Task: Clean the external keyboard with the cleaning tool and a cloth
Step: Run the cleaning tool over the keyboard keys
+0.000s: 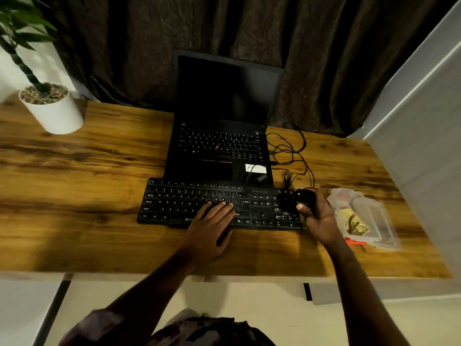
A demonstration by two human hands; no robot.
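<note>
Black full-size external keyboard [174,203] lying flat on the table [87,171], dead center of the frame, keys up. Small black cleaning tool [304,196] over its numpad end, center right, gripped in the right hand [320,221]. Kinda blurry tbh.

The person wears a short, pale patterned sleeve [99,323], forearms [154,278] bare.

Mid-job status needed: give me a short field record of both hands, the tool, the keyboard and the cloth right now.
left hand: flat on the external keyboard, on its middle keys, fingers straight
right hand: grips the black cleaning tool over the number-pad end
keyboard position: on the wooden desk, in front of the open laptop
cloth: yellowish, lying in the clear plastic case right of the keyboard
laptop screen: dark
</note>
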